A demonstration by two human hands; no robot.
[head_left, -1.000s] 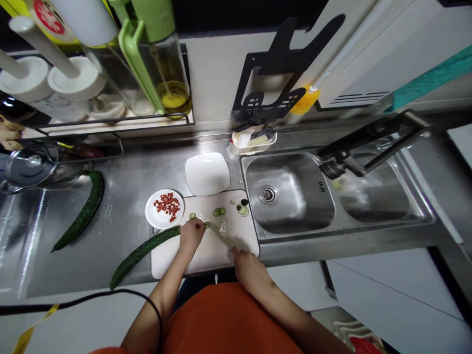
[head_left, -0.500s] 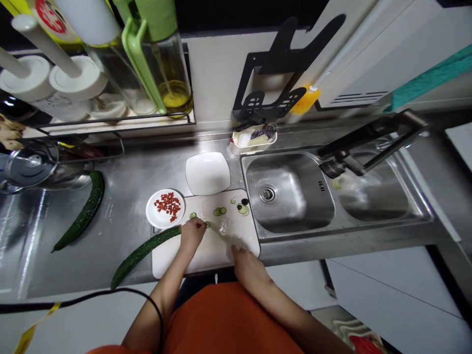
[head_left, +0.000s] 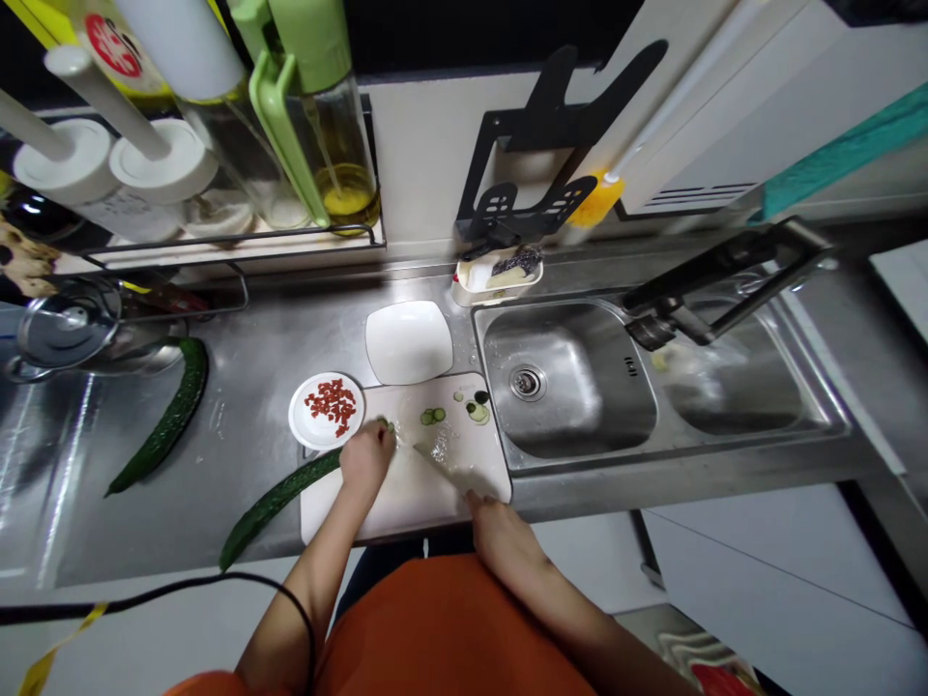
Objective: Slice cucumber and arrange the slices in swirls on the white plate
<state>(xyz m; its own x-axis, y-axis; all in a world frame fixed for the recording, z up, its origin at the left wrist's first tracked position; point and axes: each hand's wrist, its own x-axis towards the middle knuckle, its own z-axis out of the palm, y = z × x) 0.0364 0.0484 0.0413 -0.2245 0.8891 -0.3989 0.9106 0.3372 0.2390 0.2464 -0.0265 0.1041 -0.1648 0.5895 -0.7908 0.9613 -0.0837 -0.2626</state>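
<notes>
My left hand (head_left: 367, 457) is closed at the left part of the white cutting board (head_left: 406, 498), its fingertips at some cucumber slices (head_left: 391, 426) that it partly hides. A long dark green cucumber (head_left: 279, 498) reaches from beneath that hand over the board's left edge onto the counter. My right hand (head_left: 500, 534) is wrapped round the handle of a knife (head_left: 444, 471), whose pale blade points up and left, low over the board. More cucumber slices (head_left: 433, 417) lie mid-board, and end pieces (head_left: 478, 410) sit in its upper right corner.
A white plate of diced red pieces (head_left: 328, 437) overlaps the board's upper left corner. Behind the board is a square white dish (head_left: 408, 341). A second cucumber (head_left: 166, 420) rests at left. The double sink (head_left: 572, 445) with its faucet (head_left: 717, 290) is at right; bottles (head_left: 333, 155) stand on a rack.
My left hand has moved left, from mid-board to the slices near the cucumber. My right hand has shifted slightly right with the knife, and its blade now shows more clearly.
</notes>
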